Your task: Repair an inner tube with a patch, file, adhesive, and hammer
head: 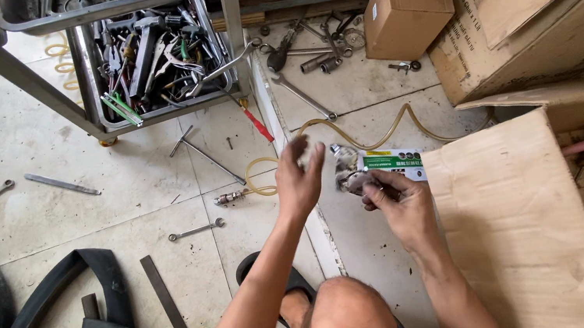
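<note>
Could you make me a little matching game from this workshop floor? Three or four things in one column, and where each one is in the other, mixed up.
Things
1. small green and white carton with clear wrapping
2. grey metal tool tray full of pliers and wrenches
3. black rubber inner tube
4. small closed brown cardboard box

Places
A. lying on the tiles at lower left, beside a wheel
B. held in the right hand, near the raised left hand
C. on the floor at upper right, by scattered sockets
D. on a wheeled metal cart at the top

Pairs: 1-B, 2-D, 3-A, 4-C
</note>
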